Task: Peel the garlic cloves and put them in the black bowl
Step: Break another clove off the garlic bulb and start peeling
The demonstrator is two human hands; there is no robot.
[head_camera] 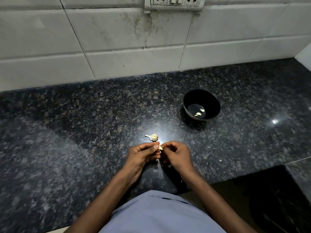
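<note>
Over the dark granite counter (70,132) my left hand (143,155) and my right hand (175,155) meet, and both pinch one small pale garlic clove (160,147) between their fingertips. Just beyond the hands the rest of a garlic bulb (152,137) lies on the counter. The black bowl (208,98) stands to the far right of the hands, with two peeled cloves (200,112) on its bottom.
A white tiled wall (117,39) rises behind the counter, with a switch and socket plate (173,3) at the top. The counter's front edge steps back at the lower right above a dark gap (269,199). A tiny white scrap (220,160) lies on the counter right of my hands.
</note>
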